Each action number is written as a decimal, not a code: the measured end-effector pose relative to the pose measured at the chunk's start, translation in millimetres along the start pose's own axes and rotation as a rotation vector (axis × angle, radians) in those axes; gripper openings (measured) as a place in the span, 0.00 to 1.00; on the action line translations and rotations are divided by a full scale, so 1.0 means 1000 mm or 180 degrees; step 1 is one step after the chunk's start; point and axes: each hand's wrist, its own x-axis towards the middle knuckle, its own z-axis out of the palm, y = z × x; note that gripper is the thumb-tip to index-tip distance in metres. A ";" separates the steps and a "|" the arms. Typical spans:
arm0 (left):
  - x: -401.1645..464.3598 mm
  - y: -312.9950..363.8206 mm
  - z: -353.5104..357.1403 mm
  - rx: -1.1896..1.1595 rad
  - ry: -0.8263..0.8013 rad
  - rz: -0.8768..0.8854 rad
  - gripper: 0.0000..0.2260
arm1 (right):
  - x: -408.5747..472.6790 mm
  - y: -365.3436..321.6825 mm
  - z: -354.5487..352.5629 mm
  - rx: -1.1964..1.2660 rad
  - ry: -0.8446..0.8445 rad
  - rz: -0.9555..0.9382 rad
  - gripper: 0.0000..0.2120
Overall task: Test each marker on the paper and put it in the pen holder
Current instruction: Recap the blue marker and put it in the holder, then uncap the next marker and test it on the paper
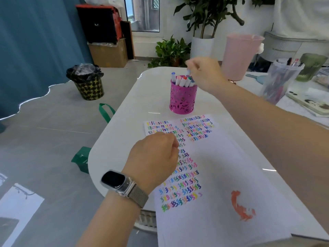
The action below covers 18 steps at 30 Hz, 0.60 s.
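A pink perforated pen holder stands on the white table, with several white markers sticking out of it. My right hand hovers just above the holder's right rim, pinching the top of a marker that points down into it. A white sheet of paper lies in front of the holder, covered with rows of small coloured squiggles and one orange smear. My left hand, with a watch on the wrist, rests on the paper's left side with fingers curled; I see nothing in it.
A pink bucket and a clear cup of pens stand at the right. A notebook lies at the far right. On the floor at the left are a black-lined bin and a green bag. Potted plants stand behind the table.
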 end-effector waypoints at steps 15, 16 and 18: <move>-0.008 0.008 0.000 0.0192 -0.0484 -0.0034 0.10 | -0.159 0.122 -0.070 -0.2083 -0.0726 0.1627 0.18; -0.009 0.010 0.000 0.0191 -0.0461 -0.0008 0.10 | -0.160 0.122 -0.070 -0.1916 -0.0472 0.1581 0.14; -0.010 0.011 0.002 0.0197 -0.0403 0.0031 0.10 | -0.159 0.121 -0.067 -0.1666 -0.0168 0.1616 0.10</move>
